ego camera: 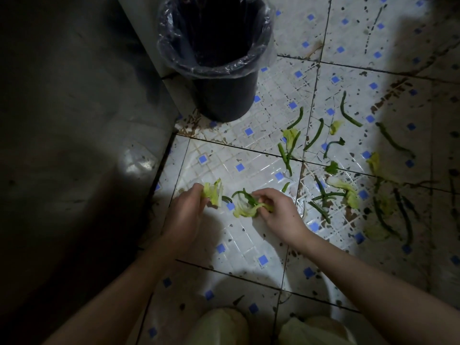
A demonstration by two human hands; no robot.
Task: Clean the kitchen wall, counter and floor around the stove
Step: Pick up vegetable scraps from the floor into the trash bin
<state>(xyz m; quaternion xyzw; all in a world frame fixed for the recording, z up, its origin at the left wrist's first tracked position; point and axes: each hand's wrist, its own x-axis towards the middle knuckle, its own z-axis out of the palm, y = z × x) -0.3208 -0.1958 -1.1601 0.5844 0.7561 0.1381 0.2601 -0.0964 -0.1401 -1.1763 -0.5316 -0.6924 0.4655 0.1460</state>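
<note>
Knees (pixel 219 327): bottom edge, pale cloth.
Left hand (pixel 185 210): fingers pinch a lettuce leaf (pixel 213 192), long axis pointing away toward the bin.
Right hand (pixel 278 215): fingers curl on a second leaf (pixel 245 211), long axis crosswise, free end pointing left.
Tile floor (pixel 249 240): white, blue-dotted, stained.
Green strips (pixel 321 197): scattered right of the hands, mostly lengthwise away from the person.
Bin (pixel 224 95): black, lined, upright beside the cabinet (pixel 74 120).

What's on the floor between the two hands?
Head view: one short dark-green vegetable strip on the tile floor, between left hand and right hand, both gripping lettuce scraps.
</note>
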